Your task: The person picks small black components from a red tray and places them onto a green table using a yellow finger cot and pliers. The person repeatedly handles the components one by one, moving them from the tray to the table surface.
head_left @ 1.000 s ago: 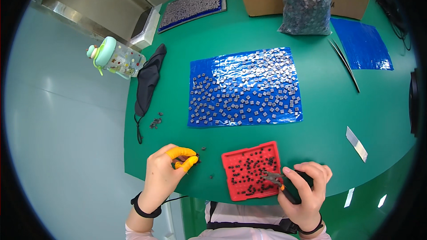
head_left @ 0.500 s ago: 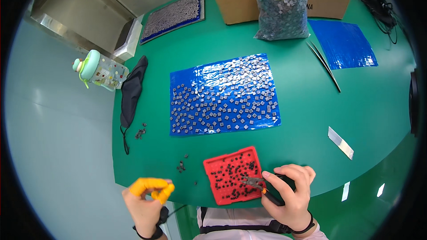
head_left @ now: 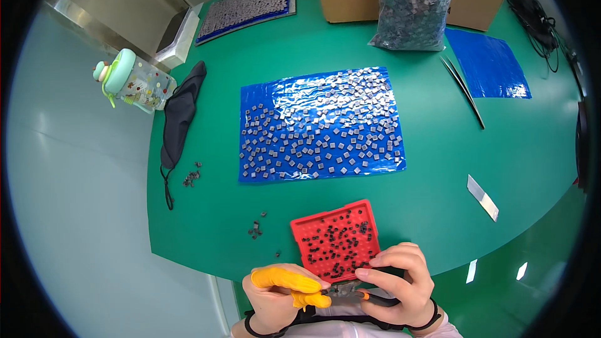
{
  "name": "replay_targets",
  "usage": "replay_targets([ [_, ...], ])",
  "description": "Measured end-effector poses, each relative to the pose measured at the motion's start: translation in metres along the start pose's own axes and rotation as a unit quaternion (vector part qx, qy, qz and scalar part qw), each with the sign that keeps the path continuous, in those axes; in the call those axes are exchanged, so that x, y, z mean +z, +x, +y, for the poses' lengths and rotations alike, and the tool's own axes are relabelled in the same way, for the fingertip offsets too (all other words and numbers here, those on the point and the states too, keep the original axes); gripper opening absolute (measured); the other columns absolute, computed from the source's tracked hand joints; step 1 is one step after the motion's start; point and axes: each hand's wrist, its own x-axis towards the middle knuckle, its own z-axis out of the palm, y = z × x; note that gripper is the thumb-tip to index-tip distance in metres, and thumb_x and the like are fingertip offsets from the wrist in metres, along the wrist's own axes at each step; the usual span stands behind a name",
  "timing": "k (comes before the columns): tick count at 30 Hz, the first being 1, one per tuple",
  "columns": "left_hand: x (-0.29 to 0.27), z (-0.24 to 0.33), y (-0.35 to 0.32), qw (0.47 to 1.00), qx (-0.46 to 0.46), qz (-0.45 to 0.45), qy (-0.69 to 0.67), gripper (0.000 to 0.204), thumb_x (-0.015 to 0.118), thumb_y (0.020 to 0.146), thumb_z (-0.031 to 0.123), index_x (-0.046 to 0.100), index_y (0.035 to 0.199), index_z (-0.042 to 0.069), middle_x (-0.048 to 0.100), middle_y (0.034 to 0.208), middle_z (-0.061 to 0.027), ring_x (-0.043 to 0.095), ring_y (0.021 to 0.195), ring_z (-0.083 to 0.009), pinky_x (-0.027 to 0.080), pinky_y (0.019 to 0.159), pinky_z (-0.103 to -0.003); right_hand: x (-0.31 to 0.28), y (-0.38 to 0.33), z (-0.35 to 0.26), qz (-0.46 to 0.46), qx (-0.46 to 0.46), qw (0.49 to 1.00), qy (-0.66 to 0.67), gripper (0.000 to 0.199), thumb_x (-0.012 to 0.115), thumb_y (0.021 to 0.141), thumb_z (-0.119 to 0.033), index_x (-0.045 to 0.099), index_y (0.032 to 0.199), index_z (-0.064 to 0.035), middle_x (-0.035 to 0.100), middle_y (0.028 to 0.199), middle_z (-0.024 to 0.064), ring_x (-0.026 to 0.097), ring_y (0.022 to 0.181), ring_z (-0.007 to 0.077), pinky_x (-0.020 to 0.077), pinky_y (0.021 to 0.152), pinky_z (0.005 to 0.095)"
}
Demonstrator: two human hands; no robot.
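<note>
**Small part worked between both hands at the near edge of the red tray**

Both hands are brought together at the near table edge, just below the red tray (head_left: 337, 240). The left hand (head_left: 275, 297), with yellow finger cots on thumb and forefinger, is pinched shut on a small grey part (head_left: 341, 288). The right hand (head_left: 400, 281) is closed around a dark tool with an orange tip (head_left: 374, 298), its point set against the same part. The part sits between the fingertips of both hands, just short of the tray's near rim.

The step appears to be a fine pick or trim on one part. It would be done best with the part held steady in the cotted fingers, the tool tip moved in short strokes, and both wrists braced near the table edge so that nothing drops off it. The hands are best kept over or close to the tray, so that a slipped part lands among the dark pieces already seated there.

Beyond the tray, farther from the hands, a blue sheet (head_left: 322, 126) is spread with many small grey squares. A few loose dark bits (head_left: 255, 230) lie to the left of the tray.

Much is hard to make out. The part's shape is mostly covered by fingers. The tool's kind cannot be told, since most of it is hidden in the right palm. Whether its tip grips or only touches the part is unclear. The forearms are cut off by the lower edge.
</note>
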Motion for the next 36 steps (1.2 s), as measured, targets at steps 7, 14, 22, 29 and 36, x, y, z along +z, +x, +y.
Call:
replay_targets([
  [7, -0.006, -0.002, -0.003, 0.999, 0.018, -0.015, 0.037, 0.018, 0.064, 0.068, -0.018, 0.067, 0.082, -0.009, 0.069, 0.081, -0.0205, 0.069, 0.069, -0.0242, 0.058, 0.060, -0.031, 0.002, 0.004, 0.002, -0.018, -0.009, 1.000, -0.006, 0.050, 0.077, 0.049, -0.009, 0.071, 0.098, -0.0139, 0.057, 0.098, 0.0048, 0.058, 0.085, 0.0217, 0.0432, 0.074, 0.0356],
  [14, -0.002, 0.001, -0.005, 0.999, 0.010, -0.010, 0.041, 0.015, 0.071, 0.075, -0.004, 0.065, 0.088, -0.006, 0.067, 0.084, -0.0160, 0.066, 0.072, -0.0230, 0.054, 0.063, -0.030, -0.001, -0.004, 0.006, 0.002, -0.014, 1.000, -0.026, 0.050, 0.077, 0.046, -0.008, 0.070, 0.096, -0.0157, 0.055, 0.095, 0.0030, 0.056, 0.082, 0.0196, 0.0409, 0.069, 0.0343],
  [22, 0.006, 0.005, 0.006, 0.998, -0.045, -0.001, -0.046, 0.014, 0.058, 0.076, -0.020, 0.064, 0.088, -0.015, 0.066, 0.086, -0.0250, 0.069, 0.075, -0.0305, 0.062, 0.065, -0.038, -0.002, 0.002, 0.009, 0.000, -0.019, 0.998, -0.061, 0.050, 0.077, 0.046, -0.012, 0.070, 0.096, -0.0180, 0.054, 0.094, 0.0015, 0.055, 0.081, 0.0194, 0.0370, 0.071, 0.0362],
  [29, 0.010, 0.004, 0.006, 0.994, -0.054, 0.025, -0.091, 0.013, 0.055, 0.077, -0.020, 0.062, 0.087, -0.017, 0.065, 0.083, -0.0269, 0.069, 0.074, -0.0331, 0.063, 0.062, -0.041, -0.004, 0.002, 0.010, -0.012, -0.009, 0.998, -0.057, 0.051, 0.077, 0.046, -0.014, 0.070, 0.097, -0.0184, 0.054, 0.095, 0.0014, 0.054, 0.084, 0.0200, 0.0372, 0.072, 0.0370],
  [36, 0.014, 0.004, 0.013, 0.997, 0.041, 0.000, -0.058, 0.014, 0.055, 0.078, -0.019, 0.063, 0.088, -0.017, 0.066, 0.083, -0.0259, 0.069, 0.073, -0.0318, 0.062, 0.063, -0.040, -0.006, 0.003, 0.013, -0.019, -0.024, 0.998, -0.046, 0.051, 0.078, 0.047, -0.014, 0.070, 0.097, -0.0179, 0.055, 0.096, 0.0015, 0.055, 0.084, 0.0199, 0.0374, 0.073, 0.0368],
])
